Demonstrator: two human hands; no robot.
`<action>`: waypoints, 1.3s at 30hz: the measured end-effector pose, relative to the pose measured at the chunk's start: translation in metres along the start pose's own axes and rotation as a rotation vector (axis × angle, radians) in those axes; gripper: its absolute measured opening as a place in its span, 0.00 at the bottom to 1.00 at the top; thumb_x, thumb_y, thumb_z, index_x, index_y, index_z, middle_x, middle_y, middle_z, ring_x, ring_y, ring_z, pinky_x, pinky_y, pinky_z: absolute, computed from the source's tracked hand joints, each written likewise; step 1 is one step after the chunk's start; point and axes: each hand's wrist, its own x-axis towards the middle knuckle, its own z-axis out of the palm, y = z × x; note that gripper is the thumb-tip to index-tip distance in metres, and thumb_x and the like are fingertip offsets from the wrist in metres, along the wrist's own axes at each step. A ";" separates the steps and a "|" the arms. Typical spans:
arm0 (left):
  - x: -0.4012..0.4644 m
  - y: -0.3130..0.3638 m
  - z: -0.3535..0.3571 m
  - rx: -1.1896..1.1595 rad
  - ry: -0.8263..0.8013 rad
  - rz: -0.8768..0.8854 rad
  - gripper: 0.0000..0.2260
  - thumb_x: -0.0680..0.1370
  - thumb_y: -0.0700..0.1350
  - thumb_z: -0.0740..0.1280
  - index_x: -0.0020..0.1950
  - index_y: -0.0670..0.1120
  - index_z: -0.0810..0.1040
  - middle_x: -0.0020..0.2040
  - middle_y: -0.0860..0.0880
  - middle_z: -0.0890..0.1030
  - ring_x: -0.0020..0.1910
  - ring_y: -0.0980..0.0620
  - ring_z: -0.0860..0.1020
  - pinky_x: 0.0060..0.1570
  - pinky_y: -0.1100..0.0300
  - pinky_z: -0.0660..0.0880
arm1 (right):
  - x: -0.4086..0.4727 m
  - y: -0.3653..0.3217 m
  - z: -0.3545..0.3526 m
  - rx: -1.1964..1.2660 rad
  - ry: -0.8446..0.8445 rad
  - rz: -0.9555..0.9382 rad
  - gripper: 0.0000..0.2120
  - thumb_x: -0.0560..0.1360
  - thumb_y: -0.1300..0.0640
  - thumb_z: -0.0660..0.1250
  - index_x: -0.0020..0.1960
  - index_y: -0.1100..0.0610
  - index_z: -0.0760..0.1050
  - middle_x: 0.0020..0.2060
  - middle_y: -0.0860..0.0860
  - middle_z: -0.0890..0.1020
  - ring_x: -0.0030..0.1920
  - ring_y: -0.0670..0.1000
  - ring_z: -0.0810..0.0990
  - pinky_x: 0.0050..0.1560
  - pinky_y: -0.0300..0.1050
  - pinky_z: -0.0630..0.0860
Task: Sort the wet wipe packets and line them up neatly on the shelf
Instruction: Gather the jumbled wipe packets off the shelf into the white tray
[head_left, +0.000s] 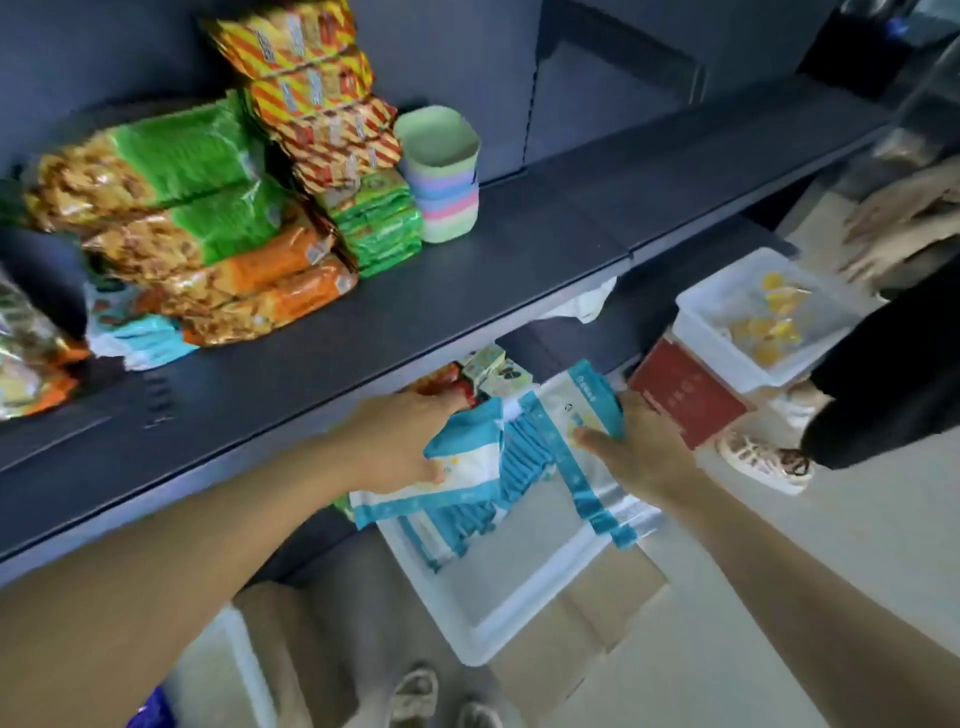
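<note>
Task status: early. Most wet wipe packets (511, 457) remain bunched in the white bin (519, 613) below the shelf (467, 270). Left hand (410, 441) and right hand (641, 447) each grasp a packet there; few appear shelved

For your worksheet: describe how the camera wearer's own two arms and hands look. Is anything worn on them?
Both forearms are bare from the bottom edge of the picture to the wrist: no sleeves show. The left hand and the right hand have no gloves, and no watch, bracelet or ring can be seen. No markings show on either arm. The picture is slightly blurred, so very small details cannot be ruled out.
</note>
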 end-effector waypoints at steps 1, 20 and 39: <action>0.012 -0.002 0.022 0.021 -0.026 0.029 0.28 0.73 0.51 0.70 0.69 0.53 0.62 0.65 0.51 0.74 0.61 0.47 0.74 0.48 0.58 0.70 | 0.004 0.015 0.015 0.010 -0.014 0.030 0.17 0.76 0.49 0.65 0.58 0.57 0.66 0.47 0.51 0.76 0.37 0.48 0.74 0.34 0.42 0.68; 0.199 -0.034 0.273 0.189 -0.176 0.427 0.23 0.75 0.40 0.65 0.66 0.56 0.64 0.51 0.53 0.76 0.53 0.49 0.73 0.47 0.56 0.66 | 0.188 0.194 0.245 -0.047 0.134 0.357 0.17 0.76 0.61 0.60 0.63 0.59 0.61 0.53 0.58 0.76 0.49 0.62 0.77 0.40 0.51 0.70; 0.267 0.063 0.326 0.211 -0.133 0.602 0.18 0.75 0.38 0.67 0.62 0.48 0.67 0.50 0.52 0.77 0.50 0.49 0.74 0.50 0.55 0.68 | 0.197 0.252 0.241 -0.470 0.124 -0.016 0.24 0.73 0.67 0.62 0.68 0.59 0.65 0.60 0.56 0.70 0.57 0.56 0.72 0.46 0.48 0.71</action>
